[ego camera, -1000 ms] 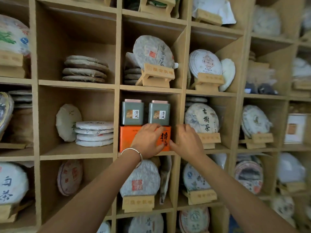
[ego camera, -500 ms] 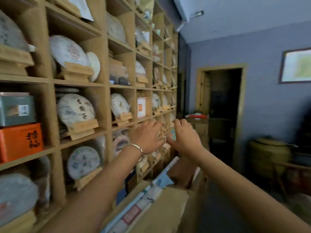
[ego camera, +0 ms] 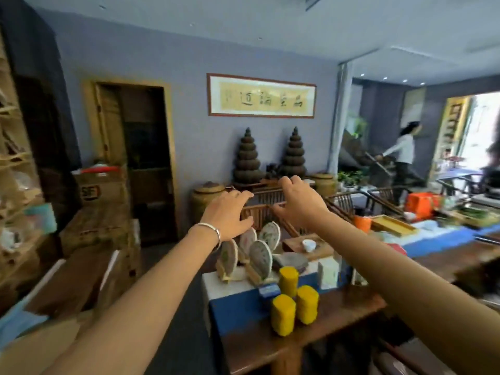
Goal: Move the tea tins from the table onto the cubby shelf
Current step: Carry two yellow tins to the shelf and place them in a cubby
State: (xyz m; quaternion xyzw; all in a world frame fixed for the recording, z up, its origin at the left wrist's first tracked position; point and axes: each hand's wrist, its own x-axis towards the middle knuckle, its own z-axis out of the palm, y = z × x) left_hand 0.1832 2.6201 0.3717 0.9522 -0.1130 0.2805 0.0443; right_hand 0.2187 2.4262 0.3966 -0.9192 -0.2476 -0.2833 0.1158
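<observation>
Head view has swung from shelf to table (ego camera: 349, 307) with yellow tins (ego camera: 283, 314); both hands (ego camera: 266, 205) empty, spread.

Tea shop / tea house showroom. Evidence: round wrapped tea cakes (ego camera: 261, 257) propped on small stands on a long wooden table (ego camera: 349, 307), three yellow tea tins (ego camera: 289, 281) at its near end, a white tea cup (ego camera: 308, 244) on a tray. Framed calligraphy scroll (ego camera: 261, 96) on the grey wall, two dark stacked gourd-shaped towers (ego camera: 247, 158) below it, lidded storage jars (ego camera: 207, 200), cardboard shipping boxes (ego camera: 98, 185), wooden cubby shelf (ego camera: 13, 163) at left edge.
</observation>
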